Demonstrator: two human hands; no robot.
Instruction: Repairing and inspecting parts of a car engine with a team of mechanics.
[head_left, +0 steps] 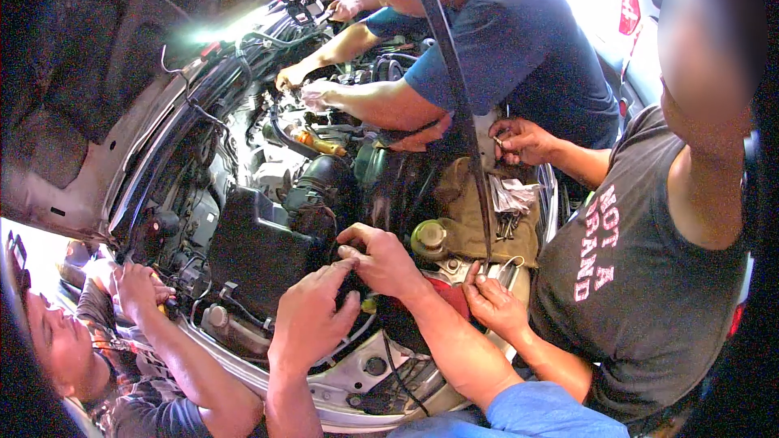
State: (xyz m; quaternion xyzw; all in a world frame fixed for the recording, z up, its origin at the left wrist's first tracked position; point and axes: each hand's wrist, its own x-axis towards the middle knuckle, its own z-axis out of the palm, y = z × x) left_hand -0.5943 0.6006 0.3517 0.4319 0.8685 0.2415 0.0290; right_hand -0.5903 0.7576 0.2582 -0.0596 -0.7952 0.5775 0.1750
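Both of my hands are over the near side of a car's engine bay, beside a black plastic box (258,247). My left hand (312,316) has its fingers stretched forward and its thumb apart, with nothing visible between them. Its fingertips meet those of my right hand (380,258). The fingers of my right hand are bent in at the box's right edge; what they hold, if anything, is hidden. Below my hands lies a small yellow-green part (369,306). A ribbed black air hose (312,191) runs just beyond the box.
The raised hood (65,113) fills the left; a dark prop rod (450,57) crosses the right. Across the bay, a person in blue (519,40) reaches in. Another person's hands (138,288) work at lower left. A person (649,276) stands right, by a brown cloth (462,207).
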